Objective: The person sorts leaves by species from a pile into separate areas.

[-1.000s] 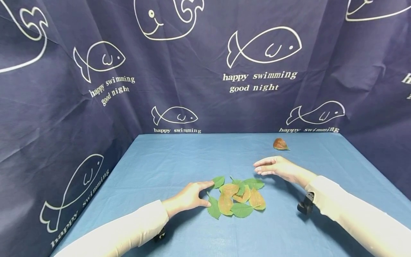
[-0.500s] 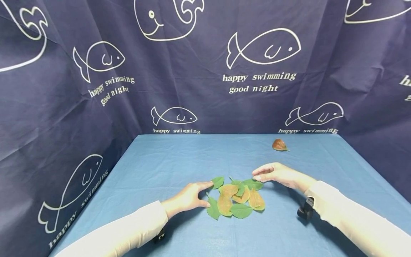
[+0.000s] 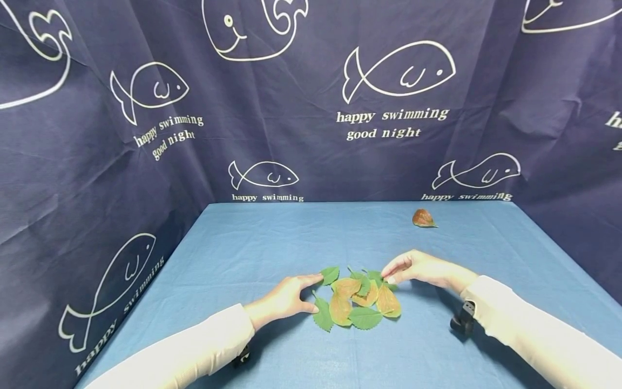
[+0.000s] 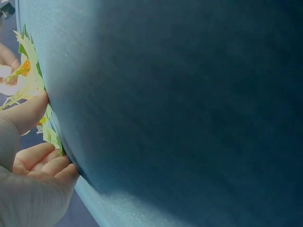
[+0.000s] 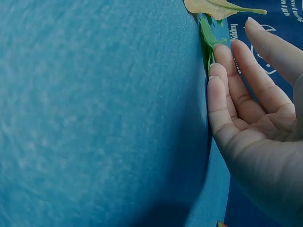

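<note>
Green leaves and yellow-brown leaves (image 3: pixel 341 309) lie in a loose cluster on the blue cloth. On its left side my left hand (image 3: pixel 284 298) has the forefinger at the upper green leaf (image 3: pixel 330 275) and the thumb at the lower green leaf (image 3: pixel 323 315). The left wrist view shows that hand (image 4: pixel 35 182) low on the cloth beside leaf edges. My right hand (image 3: pixel 421 267) touches the upper-right green leaf (image 3: pixel 374 276) and covers part of it. In the right wrist view, its fingers (image 5: pixel 244 94) are extended, with fingertips against a green leaf (image 5: pixel 207 40) and the thumb apart.
A single reddish-brown leaf (image 3: pixel 424 218) lies at the back right of the blue cloth surface (image 3: pixel 272 232). Dark blue curtains (image 3: pixel 311 108) printed with fish and lettering stand behind and at both sides. Black wrist cameras (image 3: pixel 463 317) hang under the sleeves.
My right hand has come down and slightly left onto the upper-right green leaf. That leaf has shifted a little left under the fingers. The left hand stays in place.
</note>
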Demonstrator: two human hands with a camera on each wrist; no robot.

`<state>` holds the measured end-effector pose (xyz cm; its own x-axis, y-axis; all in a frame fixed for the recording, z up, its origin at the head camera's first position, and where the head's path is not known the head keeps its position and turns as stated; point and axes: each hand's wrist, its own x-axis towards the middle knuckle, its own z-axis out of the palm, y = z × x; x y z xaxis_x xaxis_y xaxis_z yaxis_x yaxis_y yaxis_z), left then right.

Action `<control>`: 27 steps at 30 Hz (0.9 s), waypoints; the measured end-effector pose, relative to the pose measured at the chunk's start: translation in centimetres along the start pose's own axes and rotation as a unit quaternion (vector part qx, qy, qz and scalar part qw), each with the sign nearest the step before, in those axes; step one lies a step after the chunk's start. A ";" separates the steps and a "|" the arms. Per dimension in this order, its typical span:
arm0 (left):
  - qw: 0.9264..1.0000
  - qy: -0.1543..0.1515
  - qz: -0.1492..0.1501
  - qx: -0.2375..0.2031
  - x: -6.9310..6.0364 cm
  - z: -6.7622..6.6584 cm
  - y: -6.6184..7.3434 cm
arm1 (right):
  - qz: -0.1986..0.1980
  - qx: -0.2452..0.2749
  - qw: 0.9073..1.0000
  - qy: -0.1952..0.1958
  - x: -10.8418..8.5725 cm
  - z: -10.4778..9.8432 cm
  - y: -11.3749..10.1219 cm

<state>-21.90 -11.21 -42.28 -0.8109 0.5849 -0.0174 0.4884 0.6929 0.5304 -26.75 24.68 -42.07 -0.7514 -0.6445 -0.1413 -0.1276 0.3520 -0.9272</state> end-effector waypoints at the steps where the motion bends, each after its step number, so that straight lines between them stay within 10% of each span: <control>1: 1.000 0.000 0.000 -0.001 0.0 0.0 0.0 | -0.001 -0.002 1.000 -0.006 0.0 0.0 0.0; 27: 1.000 0.002 0.007 0.001 0.1 0.1 -0.3 | -0.017 -0.073 0.997 -0.003 -0.1 1.0 0.0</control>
<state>-22.03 -11.30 -42.53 -0.8055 0.5925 -0.0059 0.5002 0.6853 0.5292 -26.02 24.04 -42.37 -0.7413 -0.6615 -0.1135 -0.2453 0.4245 -0.8716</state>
